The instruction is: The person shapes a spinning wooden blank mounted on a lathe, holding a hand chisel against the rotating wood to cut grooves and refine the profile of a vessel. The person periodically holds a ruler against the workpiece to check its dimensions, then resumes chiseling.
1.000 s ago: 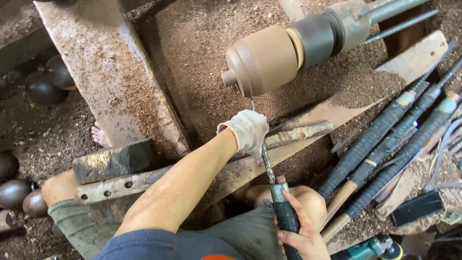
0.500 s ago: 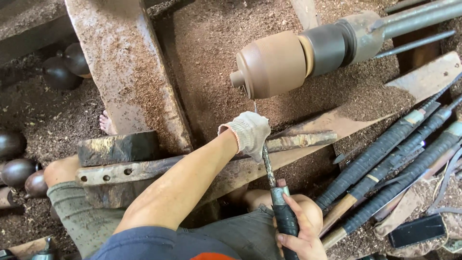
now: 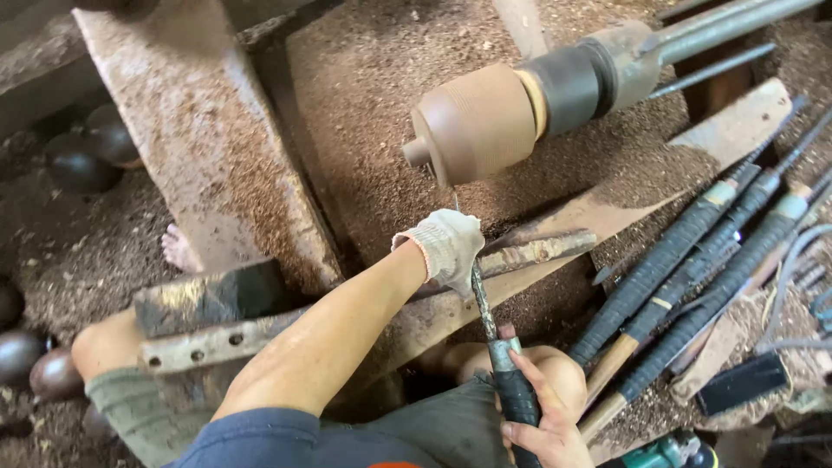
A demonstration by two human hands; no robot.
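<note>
Nearest, at the bottom edge, the right hand [image 3: 544, 414] is closed around the black-wrapped handle of a long chisel [image 3: 487, 322]; the handle's butt and part of the hand are cut off by the frame. Just beyond that handle, the left hand [image 3: 444, 247], in a white glove, wraps over the chisel's metal shaft and presses it onto a rusty tool rest [image 3: 364, 299], a bar that runs left of the chisel past a dark block. The glove hides where shaft meets bar. Only a thin stretch of steel shows above the glove, and whether the chisel's tip touches anything is too fine to tell.

Right of the chisel lie several long tools with wrapped handles [image 3: 693, 269], their far ends cut off at the right edge. Beyond the chisel's tip hangs a brown wooden workpiece [image 3: 475, 126] on a lathe spindle [image 3: 607, 65]; whether it is spinning cannot be judged. Sawdust [image 3: 381, 78] covers the ground behind it. Far left of the chisel, dark round bowls [image 3: 82, 160] sit half in shadow, and bare toes [image 3: 180, 250] peek out beside a dusty slanted slab [image 3: 208, 147].

Compared with half a second ago, both hands keep the same grip, and the workpiece sits slightly lower and more central in view.
</note>
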